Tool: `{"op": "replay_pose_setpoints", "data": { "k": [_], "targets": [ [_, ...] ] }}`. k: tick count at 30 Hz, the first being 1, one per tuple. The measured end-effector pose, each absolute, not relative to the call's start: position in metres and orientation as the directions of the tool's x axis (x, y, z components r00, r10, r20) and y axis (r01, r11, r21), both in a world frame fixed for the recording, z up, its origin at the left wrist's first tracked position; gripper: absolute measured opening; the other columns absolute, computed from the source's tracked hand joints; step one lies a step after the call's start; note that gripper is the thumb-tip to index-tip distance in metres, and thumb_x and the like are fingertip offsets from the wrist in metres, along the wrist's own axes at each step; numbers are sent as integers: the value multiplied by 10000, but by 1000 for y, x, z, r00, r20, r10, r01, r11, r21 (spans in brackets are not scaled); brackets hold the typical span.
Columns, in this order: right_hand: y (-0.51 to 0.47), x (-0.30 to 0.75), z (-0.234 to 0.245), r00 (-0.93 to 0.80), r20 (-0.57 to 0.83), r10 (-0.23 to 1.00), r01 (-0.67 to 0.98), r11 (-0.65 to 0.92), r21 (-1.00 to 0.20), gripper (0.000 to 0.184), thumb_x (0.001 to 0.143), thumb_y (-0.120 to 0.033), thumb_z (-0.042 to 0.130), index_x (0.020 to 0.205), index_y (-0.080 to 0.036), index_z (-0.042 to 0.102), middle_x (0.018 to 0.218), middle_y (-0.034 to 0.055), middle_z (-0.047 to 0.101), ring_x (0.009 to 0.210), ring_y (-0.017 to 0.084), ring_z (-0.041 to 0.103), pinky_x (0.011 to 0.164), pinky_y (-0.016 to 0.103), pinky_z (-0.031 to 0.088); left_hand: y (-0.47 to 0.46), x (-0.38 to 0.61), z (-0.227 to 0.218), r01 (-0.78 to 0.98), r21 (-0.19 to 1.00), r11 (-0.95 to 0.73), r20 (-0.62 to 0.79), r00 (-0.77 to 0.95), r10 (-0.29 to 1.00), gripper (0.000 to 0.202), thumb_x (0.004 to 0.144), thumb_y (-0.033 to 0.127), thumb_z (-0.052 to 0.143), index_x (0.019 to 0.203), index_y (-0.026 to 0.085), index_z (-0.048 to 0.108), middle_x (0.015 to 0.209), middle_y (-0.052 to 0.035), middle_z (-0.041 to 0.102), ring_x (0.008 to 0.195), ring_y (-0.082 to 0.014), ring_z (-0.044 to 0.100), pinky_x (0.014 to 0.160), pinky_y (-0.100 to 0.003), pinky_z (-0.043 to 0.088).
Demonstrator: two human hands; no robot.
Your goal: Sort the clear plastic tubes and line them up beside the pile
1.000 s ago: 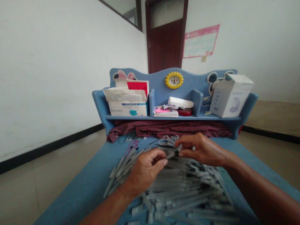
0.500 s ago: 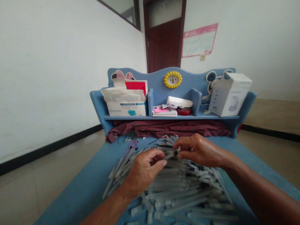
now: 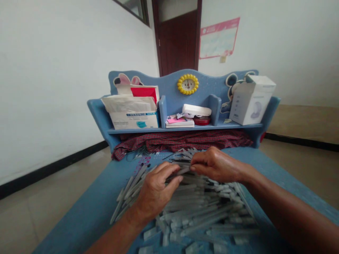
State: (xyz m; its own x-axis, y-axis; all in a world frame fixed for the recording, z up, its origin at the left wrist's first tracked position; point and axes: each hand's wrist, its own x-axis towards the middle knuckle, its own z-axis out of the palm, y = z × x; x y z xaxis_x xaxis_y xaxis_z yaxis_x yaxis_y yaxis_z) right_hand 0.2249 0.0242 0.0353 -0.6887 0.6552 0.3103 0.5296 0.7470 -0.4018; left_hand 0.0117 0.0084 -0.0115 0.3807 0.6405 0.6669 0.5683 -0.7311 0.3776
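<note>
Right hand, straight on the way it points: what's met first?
Apart from the tube it seems to hold, probably the left hand; depth is unclear from this view.

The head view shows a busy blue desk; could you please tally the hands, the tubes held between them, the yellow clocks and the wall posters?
Hands (left hand, right hand): 2
Held tube: 1
Yellow clock: 1
Wall poster: 1
Total: 5
The loose tubes overlap and blur too much to count.

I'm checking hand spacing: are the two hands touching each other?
Apart: the head view shows a gap between the left hand and the right hand, with a pale tube visible in it.
</note>
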Motion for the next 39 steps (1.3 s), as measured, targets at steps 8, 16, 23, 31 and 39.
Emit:
{"op": "replay_pose_setpoints", "data": {
  "k": [8,16,23,31,39],
  "targets": [
    [29,230,40,-684,375,626,508,777,-372,186,867,-196,491,739,-125,606,630,-26,506,552,72,437,521,193,273,11,12,-7,577,292,-763,636,478,605,212,871,208,470,1009,158,624,950,-57,663,886,-166,633,808,-269,510],
    [28,230,44,-704,368,607,477,788,-389,193,866,-190,489,719,-121,594,602,-39,463,532,65,391,514,197,249,16,10,-14,607,133,-783,740,465,486,118,848,226,525,925,170,595,887,-46,658,827,-170,643,776,-276,523],
    [31,234,45,-701,395,594,476,802,-360,185,867,-194,491,728,-120,588,620,-29,483,553,70,406,534,203,258,18,8,-13,637,238,-734,644,462,610,243,832,365,549,1003,197,587,902,-22,673,769,-167,654,708,-268,536],
    [30,235,48,-700,393,597,486,801,-351,173,858,-180,496,713,-126,574,635,-25,478,570,77,400,545,210,253,23,9,-14,597,182,-781,667,509,544,179,881,320,484,890,198,616,859,-22,676,803,-157,656,760,-258,528],
    [30,233,48,-713,364,599,462,793,-397,247,869,-189,486,628,-141,509,576,-49,427,535,68,351,526,212,233,21,7,-15,634,44,-772,749,491,445,131,854,319,524,865,203,584,826,-28,658,762,-189,657,732,-317,532]
  ]
}}
